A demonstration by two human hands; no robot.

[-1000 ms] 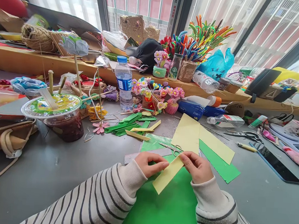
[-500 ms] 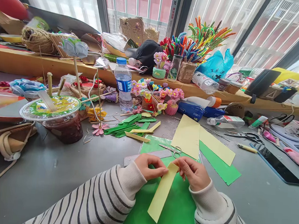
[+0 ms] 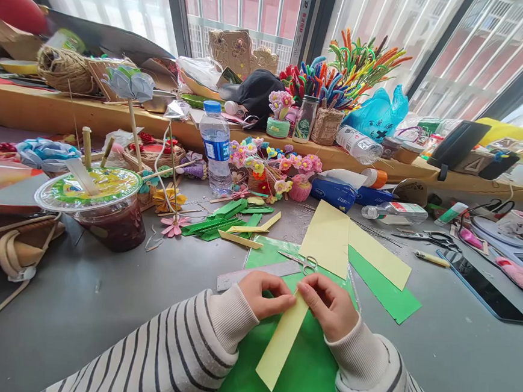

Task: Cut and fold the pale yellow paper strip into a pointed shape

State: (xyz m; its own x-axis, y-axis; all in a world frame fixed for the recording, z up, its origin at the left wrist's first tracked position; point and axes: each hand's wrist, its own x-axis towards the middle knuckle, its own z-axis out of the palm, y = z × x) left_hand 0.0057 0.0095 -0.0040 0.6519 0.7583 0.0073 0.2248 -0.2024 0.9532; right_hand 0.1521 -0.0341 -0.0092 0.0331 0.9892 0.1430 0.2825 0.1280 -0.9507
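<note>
Both hands pinch the top end of a pale yellow paper strip [image 3: 282, 345], whose lower end hangs toward me. My left hand [image 3: 265, 294] closes on its upper left edge, and my right hand [image 3: 332, 304] on the upper right corner, the fingertips nearly meeting. Beneath the strip lies a shiny green sheet [image 3: 304, 380]. Just beyond my fingers are small silver scissors [image 3: 308, 265] and a ruler [image 3: 255, 275], partly behind my left hand. Yellow paper pieces [image 3: 326, 237] and a green paper piece [image 3: 383, 287] lie farther to the right.
Folded green strips [image 3: 227, 220] lie ahead on the left. A lidded drink cup [image 3: 110, 220] and a water bottle [image 3: 215, 150] stand on the left half. At the right are a phone [image 3: 485, 289] and black-handled scissors [image 3: 439, 239]. A crowded wooden ledge [image 3: 158, 124] crosses the back.
My right hand has shifted left and slightly down, closer to my left hand, and its fingers now cover the strip's top corner. The strip's lower end has swung slightly left.
</note>
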